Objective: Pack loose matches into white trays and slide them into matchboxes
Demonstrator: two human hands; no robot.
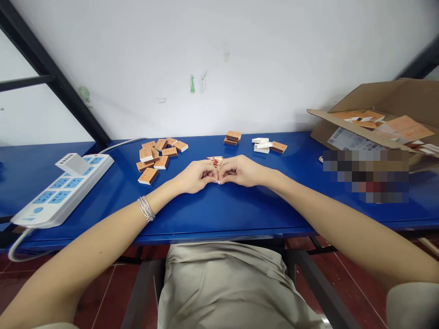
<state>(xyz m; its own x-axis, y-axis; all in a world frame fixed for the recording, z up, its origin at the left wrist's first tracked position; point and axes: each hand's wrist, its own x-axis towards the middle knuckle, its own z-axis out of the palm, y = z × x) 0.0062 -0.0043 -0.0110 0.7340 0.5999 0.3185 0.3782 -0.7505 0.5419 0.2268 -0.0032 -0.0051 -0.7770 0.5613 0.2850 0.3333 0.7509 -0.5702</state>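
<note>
My left hand (198,177) and my right hand (242,171) meet over the middle of the blue table, fingertips pinched together. Between them shows a small white end of what looks like a matchbox tray (219,182); the fingers hide most of it. Just behind the fingertips lie loose red-tipped matches (216,161), partly covered by both hands. To the left is a pile of orange matchboxes (161,155). Behind the hands sits a short stack of matchbox sleeves (232,135). Several white trays (261,147) lie at the back right beside an orange sleeve (278,147).
A white power strip (68,192) with a plugged-in adapter stands at the left, its cable running along the table. On the right, an open cardboard box (356,132) holds more matchbox parts. A blurred patch covers something before it. The wall bounds the table's back.
</note>
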